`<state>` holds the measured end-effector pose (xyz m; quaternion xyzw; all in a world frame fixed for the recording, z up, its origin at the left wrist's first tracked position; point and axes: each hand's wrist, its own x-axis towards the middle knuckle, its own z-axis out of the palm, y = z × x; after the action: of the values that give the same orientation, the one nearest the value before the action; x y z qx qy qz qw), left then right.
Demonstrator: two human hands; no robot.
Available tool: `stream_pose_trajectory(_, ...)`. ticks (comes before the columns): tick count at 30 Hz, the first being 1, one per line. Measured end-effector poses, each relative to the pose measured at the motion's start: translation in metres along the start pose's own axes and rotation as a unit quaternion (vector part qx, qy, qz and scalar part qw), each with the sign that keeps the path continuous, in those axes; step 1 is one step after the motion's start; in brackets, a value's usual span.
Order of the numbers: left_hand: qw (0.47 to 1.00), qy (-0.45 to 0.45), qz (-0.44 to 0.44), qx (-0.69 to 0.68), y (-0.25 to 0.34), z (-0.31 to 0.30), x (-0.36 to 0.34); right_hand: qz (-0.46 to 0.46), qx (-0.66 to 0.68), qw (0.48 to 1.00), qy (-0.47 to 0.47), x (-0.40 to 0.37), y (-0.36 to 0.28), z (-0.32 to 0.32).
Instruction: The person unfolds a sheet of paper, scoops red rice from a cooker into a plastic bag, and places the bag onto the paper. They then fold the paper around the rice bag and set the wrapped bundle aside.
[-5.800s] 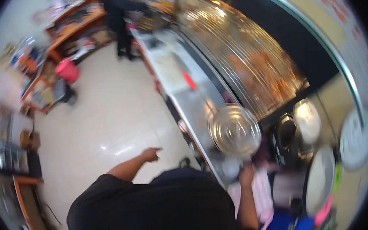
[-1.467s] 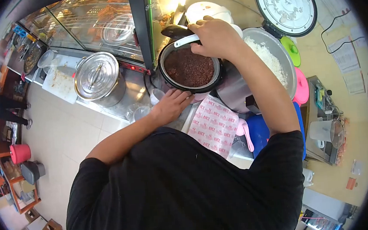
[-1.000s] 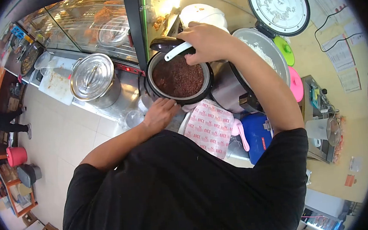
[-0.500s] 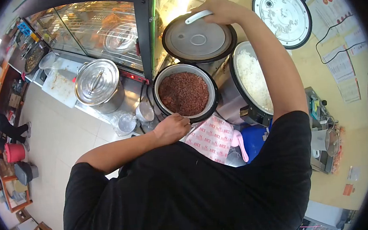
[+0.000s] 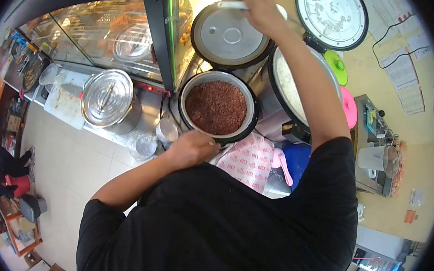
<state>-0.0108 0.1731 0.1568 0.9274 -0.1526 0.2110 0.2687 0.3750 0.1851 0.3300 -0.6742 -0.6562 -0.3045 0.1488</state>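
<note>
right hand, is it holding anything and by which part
Can't tell: the right hand overlaps the white handle by the raised lid, but whether it grips it is unclear.

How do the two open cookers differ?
Contents: the left cooker holds reddish-brown grains; the right cooker holds white rice. Size: the right cooker looks larger than the left cooker. View: the left cooker's contents show almost fully; the right forearm hides part of the right cooker's. Both are round with dark rims.

The shirt point(image 5: 219, 227) is black, plain and rather loose in its cut. Its short sleeves point(image 5: 332, 170) are wide, also black, and end around the elbows point(image 5: 114, 192).
</note>
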Motion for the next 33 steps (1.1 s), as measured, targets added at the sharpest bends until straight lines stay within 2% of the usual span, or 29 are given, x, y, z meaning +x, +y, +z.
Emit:
stream_pose_trajectory(2,0.993,0.082,-0.087,0.008,-0.006,-0.018,-0.018,0.034,0.07,0.997,0.015,-0.011,-0.015,-0.025)
stream_pose_trajectory(4,0.969,0.11,-0.207,0.072,-0.039,-0.019,-0.066,0.074,0.144,0.987,0.021,-0.029,-0.04,-0.052)
stream_pose_trajectory(7,0.898,0.105,-0.414,0.104,-0.065,-0.019,-0.136,0.171,0.219,0.957,-0.079,-0.067,-0.095,-0.09)
stream_pose_trajectory(8,0.887,0.082,-0.44,0.115,-0.065,-0.013,-0.156,0.181,0.266,0.942,-0.095,-0.084,-0.107,-0.089)
stream_pose_trajectory(10,0.865,0.041,-0.481,0.138,-0.073,0.0,-0.188,0.262,0.316,0.901,-0.143,-0.111,-0.133,-0.081)
stream_pose_trajectory(11,0.865,0.05,-0.485,0.118,-0.08,0.006,-0.203,0.319,0.36,0.862,-0.159,-0.125,-0.144,-0.071)
stream_pose_trajectory(14,0.824,-0.03,-0.565,0.028,-0.085,0.0,-0.21,0.303,0.36,0.862,-0.188,-0.158,-0.169,-0.048)
stream_pose_trajectory(17,0.777,-0.042,-0.628,0.004,-0.103,0.006,-0.222,0.34,0.407,0.837,-0.131,-0.177,-0.187,-0.041)
stream_pose_trajectory(20,0.831,0.06,-0.553,0.007,-0.091,-0.008,-0.215,0.383,0.427,0.814,-0.093,-0.183,-0.2,-0.054)
stream_pose_trajectory(23,0.885,0.126,-0.437,0.095,-0.043,-0.056,-0.152,0.332,0.483,0.807,-0.066,-0.178,-0.217,-0.068)
stream_pose_trajectory(25,0.92,0.12,-0.343,0.147,-0.026,-0.083,-0.12,0.289,0.518,0.804,-0.049,-0.157,-0.243,-0.08)
stream_pose_trajectory(26,0.933,0.116,-0.295,0.173,-0.017,-0.097,-0.107,0.238,0.522,0.818,-0.037,-0.144,-0.253,-0.082)
stream_pose_trajectory(28,0.946,0.063,-0.252,0.197,0.009,-0.124,-0.087,0.181,0.565,0.801,-0.074,-0.119,-0.267,-0.083)
stream_pose_trajectory(31,0.955,0.027,-0.196,0.222,0.035,-0.146,-0.071,0.168,0.584,0.771,-0.191,-0.084,-0.285,-0.094)
stream_pose_trajectory(33,0.957,0.01,-0.181,0.227,0.049,-0.153,-0.069,0.109,0.569,0.792,-0.191,-0.064,-0.298,-0.095)
